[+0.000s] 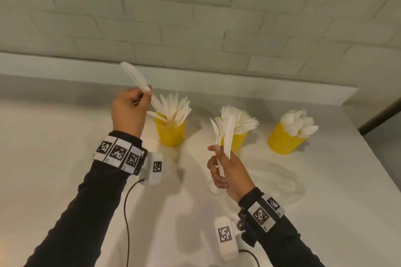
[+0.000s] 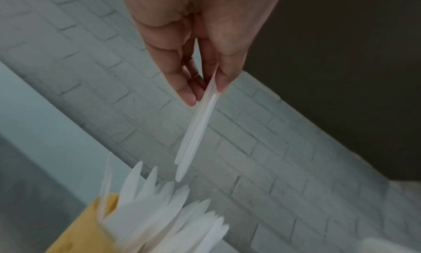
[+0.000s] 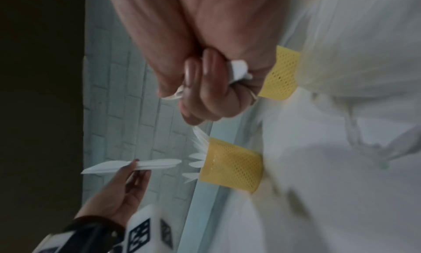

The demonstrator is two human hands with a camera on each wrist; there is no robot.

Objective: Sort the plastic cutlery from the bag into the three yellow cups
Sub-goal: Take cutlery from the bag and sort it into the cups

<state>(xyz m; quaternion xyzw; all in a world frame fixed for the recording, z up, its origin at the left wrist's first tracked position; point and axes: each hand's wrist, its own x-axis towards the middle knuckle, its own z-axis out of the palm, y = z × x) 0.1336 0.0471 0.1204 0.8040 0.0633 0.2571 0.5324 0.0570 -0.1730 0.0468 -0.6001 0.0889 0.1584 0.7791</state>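
Three yellow mesh cups stand in a row on the white table. The left cup [image 1: 171, 131] holds knives, the middle cup [image 1: 237, 140] forks, the right cup [image 1: 283, 138] spoons. My left hand [image 1: 130, 110] pinches a few white knives [image 1: 135, 77] just left of and above the knife cup [image 2: 86, 226]; their blades [image 2: 196, 132] point up and away. My right hand [image 1: 225, 169] grips a small bunch of white cutlery [image 1: 224, 134], forks and a knife, upright in front of the fork cup. The clear plastic bag [image 1: 280, 180] lies flat by my right hand.
A white brick wall [image 1: 195, 17] with a low ledge [image 1: 217, 84] backs the table. The table's right edge [image 1: 377, 171] runs diagonally past the spoon cup. Wrist camera cables [image 1: 127, 223] trail over the near table.
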